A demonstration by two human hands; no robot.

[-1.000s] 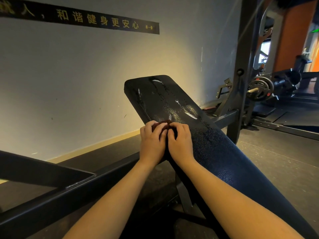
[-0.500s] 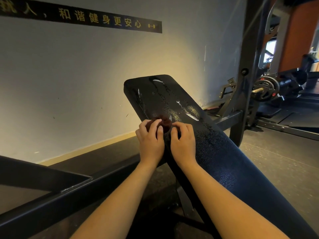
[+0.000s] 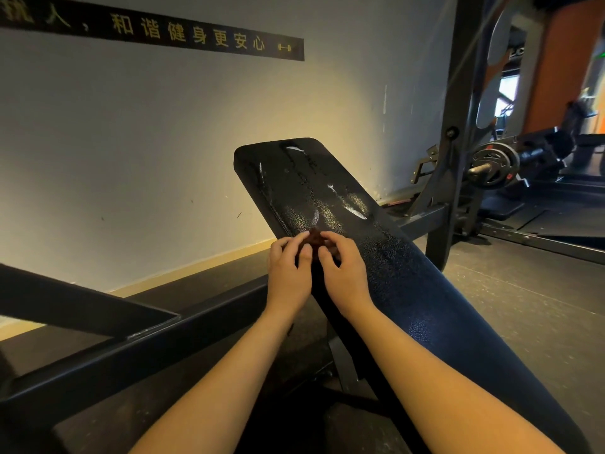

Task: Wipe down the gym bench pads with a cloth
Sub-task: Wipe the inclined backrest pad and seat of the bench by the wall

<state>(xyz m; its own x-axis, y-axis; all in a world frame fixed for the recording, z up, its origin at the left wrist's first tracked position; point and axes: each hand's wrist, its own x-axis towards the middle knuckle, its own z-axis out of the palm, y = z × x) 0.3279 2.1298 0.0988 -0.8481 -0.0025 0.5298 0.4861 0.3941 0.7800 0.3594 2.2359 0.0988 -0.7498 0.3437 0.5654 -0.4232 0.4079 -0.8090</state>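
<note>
Pinching a small dark brown cloth (image 3: 315,238) from both sides, the left hand (image 3: 288,273) and right hand (image 3: 345,273) sit close together on the black bench pad (image 3: 412,280). Both have fingers curled narrow and fingertips bunched on the wadded cloth, with the thumbs tucked just under it. Most of the cloth is hidden by the fingers; only a dark lump shows between them. It rests on the pad surface near the pad's left edge, in the half toward the far end. The pad is tilted, its far rounded end raised toward the wall (image 3: 131,142) and its near end running off the lower right. Wet streaks (image 3: 355,206) and beaded droplets shine on the pad beyond the hands, toward the far end; the near part of the pad looks duller. Both forearms are bare and reach in from the bottom edge. A black banner (image 3: 183,36) with gold characters is on the wall. A dark steel frame beam (image 3: 131,342) crosses the lower left. A rack upright (image 3: 453,103) stands right of the pad, with a weight plate (image 3: 494,163) behind it on the dark floor (image 3: 530,309).
</note>
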